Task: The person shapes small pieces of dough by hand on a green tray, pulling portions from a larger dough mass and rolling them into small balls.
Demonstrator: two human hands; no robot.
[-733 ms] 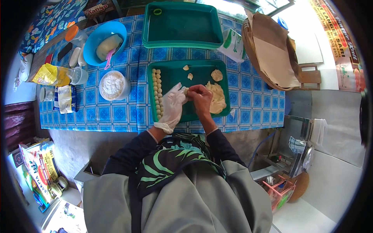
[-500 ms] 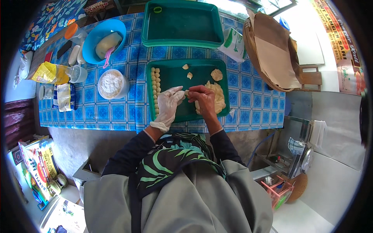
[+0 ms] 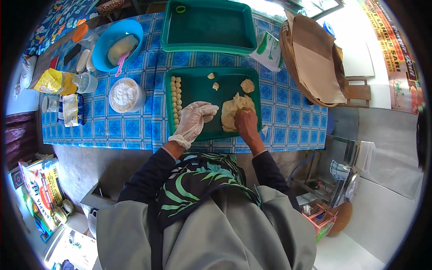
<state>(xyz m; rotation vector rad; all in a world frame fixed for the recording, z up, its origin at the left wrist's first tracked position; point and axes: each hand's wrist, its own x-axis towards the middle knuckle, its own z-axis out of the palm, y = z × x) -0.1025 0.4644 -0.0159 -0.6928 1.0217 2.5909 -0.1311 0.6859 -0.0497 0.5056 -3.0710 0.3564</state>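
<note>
Low over the green tray, my left hand wears a clear thin glove. Its fingers are curled together; what they hold, if anything, is hidden. My bare right hand presses bent fingers into the large pale dough at the tray's right side, gripping its edge. Small round dough balls stand in two columns along the tray's left wall. Two little dough scraps and a flattened dough lump lie toward the far side.
Behind stands a larger green tray with a green ring inside. To the left are a blue bowl of dough with a pink-handled tool and a tub of white powder. A paper-lined woven tray sits at right.
My right hand has left my left fingertips and moved right and down onto the large dough. The left hand stays over the tray, its fingers still curled. The view has shifted slightly.
</note>
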